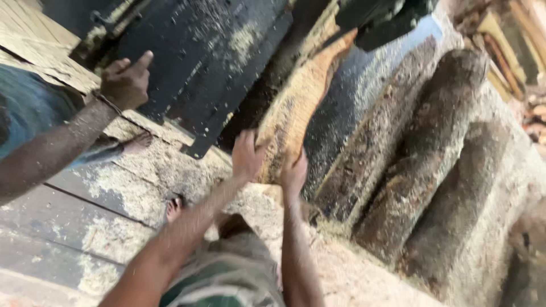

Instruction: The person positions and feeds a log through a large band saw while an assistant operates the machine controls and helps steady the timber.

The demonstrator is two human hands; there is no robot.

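While apparently gripped by both hands (270, 162), rough sawdust-coated slab (298, 102).

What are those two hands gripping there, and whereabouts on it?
Both the left hand and right hand grip the near, lower end of a long, sawdust-covered slab of rough brown wood, one on each edge.

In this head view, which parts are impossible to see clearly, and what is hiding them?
- Far end of the wood slab: covered by dark machine parts at the top edge.
- Left hand and right hand on the slab: motion blur hides the finger grip.
- Logs: sawdust covers their lower ends.
- Another person's hand on the dark table: the body is cut off by the left edge.
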